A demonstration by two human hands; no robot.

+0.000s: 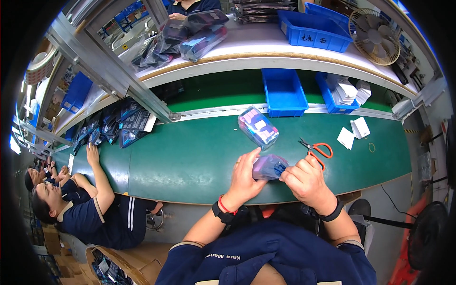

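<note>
Navy shirt (289,247), cream-edged sleeves (180,261), black wristbands (333,212), red left-wrist bracelet (223,205)

The left hand (247,175) hides part of the plastic bag (269,167); the top edge crops 1 co-worker (195,5).

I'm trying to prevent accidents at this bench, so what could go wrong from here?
The right hand is right by the orange-handled scissors, so it might knock them. The clear plastic bag, gripped by the left hand and pinched at one end by the right, could tear if pulled hard. It is held near the green tabletop's front edge, so a slip might drop it.
</note>
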